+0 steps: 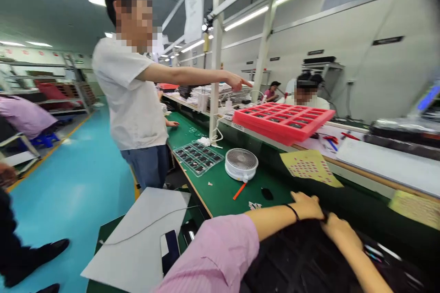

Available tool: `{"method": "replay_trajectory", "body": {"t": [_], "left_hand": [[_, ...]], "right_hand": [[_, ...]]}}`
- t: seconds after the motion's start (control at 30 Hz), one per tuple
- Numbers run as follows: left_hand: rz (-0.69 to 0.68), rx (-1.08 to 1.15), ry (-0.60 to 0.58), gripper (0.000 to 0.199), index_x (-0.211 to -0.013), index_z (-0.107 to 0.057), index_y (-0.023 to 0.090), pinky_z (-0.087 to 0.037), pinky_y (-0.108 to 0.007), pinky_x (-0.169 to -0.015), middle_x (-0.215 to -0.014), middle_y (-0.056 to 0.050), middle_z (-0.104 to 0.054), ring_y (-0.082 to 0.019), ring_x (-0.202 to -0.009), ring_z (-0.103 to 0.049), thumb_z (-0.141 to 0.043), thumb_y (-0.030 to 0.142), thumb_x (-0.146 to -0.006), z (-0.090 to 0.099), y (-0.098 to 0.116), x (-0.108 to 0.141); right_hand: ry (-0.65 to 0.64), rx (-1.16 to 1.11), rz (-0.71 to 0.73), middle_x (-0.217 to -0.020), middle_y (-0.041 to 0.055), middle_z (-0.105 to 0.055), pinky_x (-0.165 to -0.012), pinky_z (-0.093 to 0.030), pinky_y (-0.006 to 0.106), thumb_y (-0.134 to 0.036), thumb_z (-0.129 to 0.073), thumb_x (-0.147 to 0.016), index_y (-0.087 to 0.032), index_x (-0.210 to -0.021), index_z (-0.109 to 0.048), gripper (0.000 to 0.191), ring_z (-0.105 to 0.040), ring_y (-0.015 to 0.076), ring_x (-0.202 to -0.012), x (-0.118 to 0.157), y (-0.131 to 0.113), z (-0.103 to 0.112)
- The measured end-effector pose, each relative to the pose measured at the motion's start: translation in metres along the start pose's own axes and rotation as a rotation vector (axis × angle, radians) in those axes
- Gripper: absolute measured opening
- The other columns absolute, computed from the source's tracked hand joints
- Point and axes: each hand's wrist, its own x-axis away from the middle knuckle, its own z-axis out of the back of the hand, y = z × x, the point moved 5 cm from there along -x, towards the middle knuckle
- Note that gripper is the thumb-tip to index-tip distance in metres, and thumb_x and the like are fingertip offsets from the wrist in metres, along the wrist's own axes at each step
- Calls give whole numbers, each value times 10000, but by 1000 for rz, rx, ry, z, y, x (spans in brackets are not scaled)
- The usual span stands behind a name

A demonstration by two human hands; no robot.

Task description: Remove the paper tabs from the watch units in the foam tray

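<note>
Stretched out from a pink sleeve, my left hand [305,206] has its fingers bent down at the far edge of a black compartmented tray [295,261]. Close beside it, my right hand [342,233] is also closed at that edge, its fingertips almost meeting the left ones. Both sets of fingertips are partly hidden against the dark material. Left of my hands, a black flat piece [267,193] and small paper scraps [255,205] lie on the green bench [213,199].
A white fan [241,165], an orange stick [239,191] and a clear tray of dark parts [198,157] occupy the bench. A red foam tray [282,121] juts over the shelf edge. A co-worker [134,91] stands left, pointing across. Phones [169,251] lie on a white board [137,233].
</note>
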Motion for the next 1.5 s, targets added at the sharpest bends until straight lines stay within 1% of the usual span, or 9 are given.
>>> {"method": "replay_trajectory", "body": {"t": [0.13,0.27,0.43,0.57,0.7,0.97,1.13,1.33,1.5], "left_hand": [[-70,-52,22,597,-1262,-462,158,-359,-444,-1018,-1272,-192,-559,-296,-1229,-500,-625,434,-758,11,-5,18],[-210,-84,39,563,-1276,-415,106,-411,-454,-967,-1302,-221,-498,-316,-1180,-521,-581,387,-817,19,-12,16],[-605,-110,-92,257,-1047,-592,200,-451,-246,-872,-1123,-33,-618,-169,-1005,-594,-566,168,-792,26,-24,18],[-796,-152,-156,274,-982,-623,187,-444,-240,-828,-1093,-40,-624,-180,-968,-597,-600,111,-720,22,-32,22],[-874,-181,-144,300,-960,-631,204,-438,-249,-769,-1055,-46,-633,-213,-951,-603,-653,146,-666,16,-35,25],[-874,-93,-132,412,-967,-594,211,-427,-252,-668,-875,-23,-668,-204,-783,-621,-725,187,-578,16,-34,14],[-910,71,-102,397,-1043,-529,194,-464,-243,-709,-915,-41,-661,-177,-861,-626,-670,312,-691,23,-18,18],[-1004,73,-166,388,-1010,-577,197,-459,-264,-743,-880,-24,-659,-184,-836,-617,-695,281,-649,0,15,17],[-1028,47,-205,339,-998,-628,193,-451,-241,-713,-905,-29,-681,-185,-845,-622,-682,274,-674,-4,18,12]], "right_hand": [[-42,-53,-114,-1020,306,-629,-832,-492,426,-216,-359,-885,24,-1292,-466,485,-676,355,-953,16,-10,11],[8,-126,-96,-1225,216,-558,-946,-434,345,-306,-410,-915,-77,-1427,-307,570,-575,289,-1149,24,20,15],[312,-369,-47,-1032,147,-605,-836,-497,420,-368,-463,-864,-133,-1334,-441,525,-618,285,-939,60,98,36],[475,-541,-121,-933,112,-614,-676,-536,386,-422,-484,-838,-153,-1241,-516,486,-616,237,-778,99,153,37],[566,-685,-230,-865,104,-629,-571,-527,347,-469,-488,-823,-145,-1165,-546,475,-613,219,-723,130,181,26],[580,-805,-302,-811,86,-647,-550,-523,338,-474,-530,-775,-145,-1085,-591,456,-601,198,-676,141,190,30],[596,-863,-330,-809,75,-640,-551,-539,339,-463,-548,-783,-160,-1053,-607,410,-621,202,-689,144,198,34],[574,-868,-330,-781,77,-645,-539,-545,329,-470,-525,-799,-153,-1003,-618,389,-651,204,-670,146,200,32],[537,-838,-266,-761,73,-649,-548,-539,314,-433,-503,-813,-157,-958,-645,343,-647,188,-637,143,187,32]]}}
